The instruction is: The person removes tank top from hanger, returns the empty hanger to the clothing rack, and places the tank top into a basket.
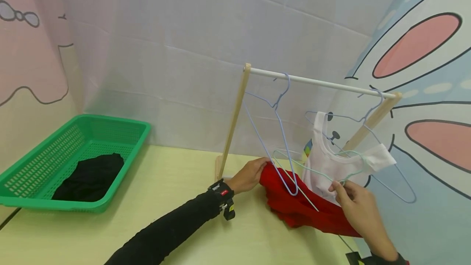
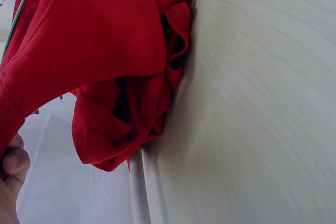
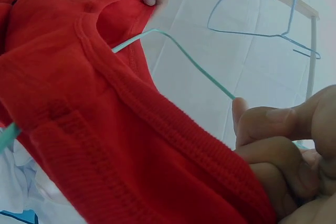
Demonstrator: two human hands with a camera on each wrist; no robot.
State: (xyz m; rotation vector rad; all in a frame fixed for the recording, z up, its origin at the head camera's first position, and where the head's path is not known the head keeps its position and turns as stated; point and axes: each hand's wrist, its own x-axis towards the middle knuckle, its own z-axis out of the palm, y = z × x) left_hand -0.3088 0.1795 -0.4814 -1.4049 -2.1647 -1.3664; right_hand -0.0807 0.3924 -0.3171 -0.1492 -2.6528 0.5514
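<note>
A red top (image 1: 312,207) with ribbed trim is stretched between the two hands, its lower folds down at the tabletop. My left hand (image 1: 249,175) pinches its left corner, fingertips also showing in the left wrist view (image 2: 13,163). In my right hand (image 1: 358,207) is a mint-green hanger (image 1: 314,169), gripped between thumb and fingers near its neck. One arm of that hanger (image 3: 197,66) passes into the red top's opening, seen in the right wrist view. The right hand's lower fingers lie against the red ribbed edge.
A wooden rack with a white rail (image 1: 316,81) stands behind the hands. A bare blue hanger (image 1: 283,134) hangs from it, overlapping the red top. A white top (image 1: 324,162) is on another blue hanger (image 1: 406,183). The green basket (image 1: 125,175) at left holds black cloth (image 1: 90,177).
</note>
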